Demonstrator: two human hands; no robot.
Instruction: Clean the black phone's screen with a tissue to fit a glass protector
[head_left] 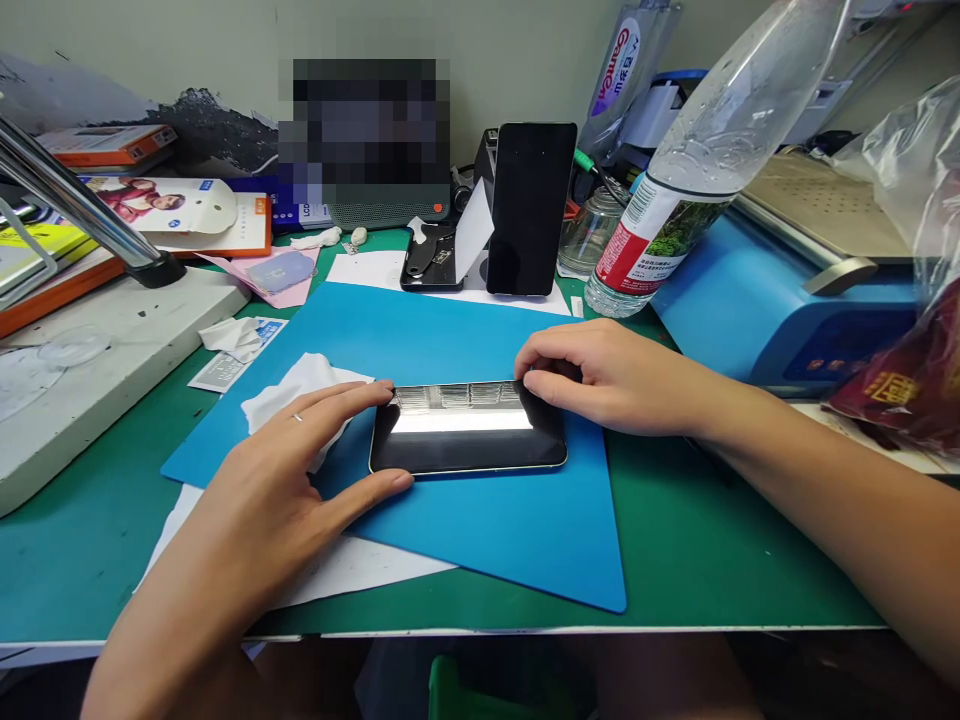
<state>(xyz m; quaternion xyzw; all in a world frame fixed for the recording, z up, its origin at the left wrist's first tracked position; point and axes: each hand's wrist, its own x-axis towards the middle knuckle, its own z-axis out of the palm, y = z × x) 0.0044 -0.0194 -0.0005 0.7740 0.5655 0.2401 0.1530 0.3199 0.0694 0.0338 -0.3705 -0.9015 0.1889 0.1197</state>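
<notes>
Blue, smooth-faced material makes up the mat (547, 540) we have lying askew on the green tabletop (712, 560), most likely to cushion the phone (469, 445). That phone lies face up and lengthwise on it, at the centre of our clock, with twelve pointing away from us. Our left hand (262, 490) grips its nine o'clock end, thumb at the near edge and forefinger at the far corner, presumably to steady it while leaving most of the glass uncovered. Our right hand (600, 375) is curled, thumb and fingertips together at the two o'clock corner; whether they pinch it or merely touch, we cannot tell. White tissue (296, 380) sits between nine and ten, perhaps kept handy. Just past twelve, another handset (531, 210) stands upright, its screen black.

As for lettering, the water bottle (660, 235) towards half past one wears a red and green label too fine for us to read. Beyond it, towards one, a second bottle's label (619, 65) seems to say "Ganten". At three, a dark red bag (900, 385) bears a gold character we can't make out.
</notes>
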